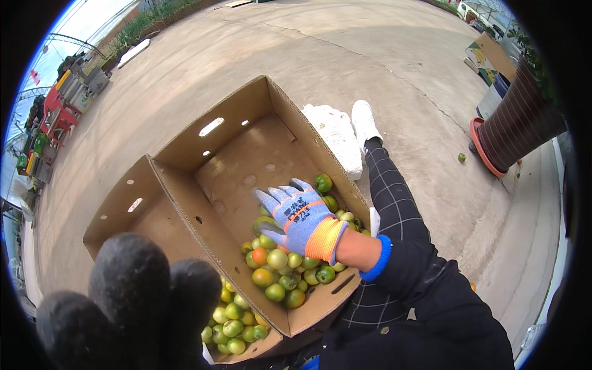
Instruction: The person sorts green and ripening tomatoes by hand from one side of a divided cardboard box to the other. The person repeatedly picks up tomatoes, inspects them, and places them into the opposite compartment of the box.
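Observation:
My right hand, in a blue and orange work glove with grey fingertips, reaches palm down over green and partly orange tomatoes in the near part of a cardboard box. Its fingers are spread; whether a tomato lies under the palm is hidden. The far part of this box shows bare cardboard. My left hand, in a dark glove, is raised close to the camera at the lower left, fingertips up; its palm and anything in it cannot be made out. Behind it, a second cardboard box holds more tomatoes.
A white foam block lies beside the box, near my white shoe. At right stand a large plant pot on a red saucer and a bucket; a loose green tomato is on the concrete floor. A red chair stands far left.

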Motion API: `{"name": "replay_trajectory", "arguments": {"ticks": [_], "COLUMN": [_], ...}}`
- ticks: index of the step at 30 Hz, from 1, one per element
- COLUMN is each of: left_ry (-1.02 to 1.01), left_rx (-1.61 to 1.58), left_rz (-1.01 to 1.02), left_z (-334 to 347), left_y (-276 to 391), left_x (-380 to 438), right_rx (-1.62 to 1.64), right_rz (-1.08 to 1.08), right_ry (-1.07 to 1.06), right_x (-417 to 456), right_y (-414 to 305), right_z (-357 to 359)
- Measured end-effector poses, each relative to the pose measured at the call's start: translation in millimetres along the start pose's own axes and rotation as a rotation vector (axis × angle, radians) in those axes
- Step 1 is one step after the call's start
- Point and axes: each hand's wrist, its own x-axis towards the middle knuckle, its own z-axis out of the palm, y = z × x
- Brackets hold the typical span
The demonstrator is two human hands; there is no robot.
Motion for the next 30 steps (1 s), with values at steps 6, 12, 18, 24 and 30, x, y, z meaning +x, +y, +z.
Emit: {"name": "replay_trajectory", "arguments": {"ticks": [6, 12, 18, 24, 30], "left_ry": [0.187, -0.112, -0.336, -0.288, 0.307], "left_rx": [0.146, 1.165, 1.777, 1.824, 0.273], "left_rz": [-0.096, -0.960, -1.479, -1.395, -0.824], "left_z": [-73, -269, -224, -208, -176], "left_y": [-70, -277, -329, -312, -248], "left_x": [1, -108, -115, -94, -78], "right_rx": [-0.014, 0.027, -0.011, -0.018, 0.378], "right_rz": [0.003, -0.096, -0.085, -0.121, -0.150], "right_ry": [0.018, 0.032, -0.057, -0.058, -0.137], "right_x": [-8, -1, -3, -11, -8], "right_y": [5, -7, -4, 0, -17], "right_z": [1, 7, 15, 29, 15]}}
